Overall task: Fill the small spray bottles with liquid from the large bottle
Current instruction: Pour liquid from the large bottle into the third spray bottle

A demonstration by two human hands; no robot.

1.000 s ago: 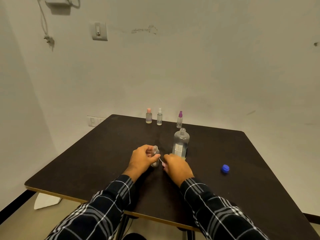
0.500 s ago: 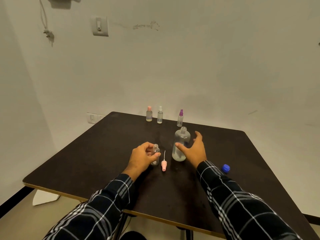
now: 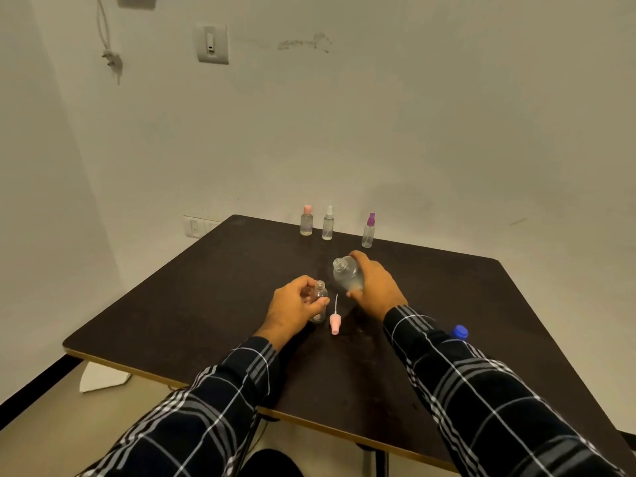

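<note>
My left hand (image 3: 292, 306) grips a small clear spray bottle (image 3: 320, 299) with its neck uncapped, standing on the dark table (image 3: 206, 297). My right hand (image 3: 377, 287) holds the large clear bottle (image 3: 346, 273), lifted and tilted left so its uncapped mouth points toward the small bottle. The pink spray cap (image 3: 335, 320) with its dip tube lies on the table between my hands.
Three small bottles stand near the far edge: one with a pink cap (image 3: 306, 220), one with a white sprayer (image 3: 328, 223), one with a purple sprayer (image 3: 369, 230). A blue cap (image 3: 459, 332) lies at the right beside my sleeve.
My right hand laid the pink spray cap on the table, reached to the large bottle, then gripped, lifted and tilted it leftward. My left hand has kept hold of the small bottle.
</note>
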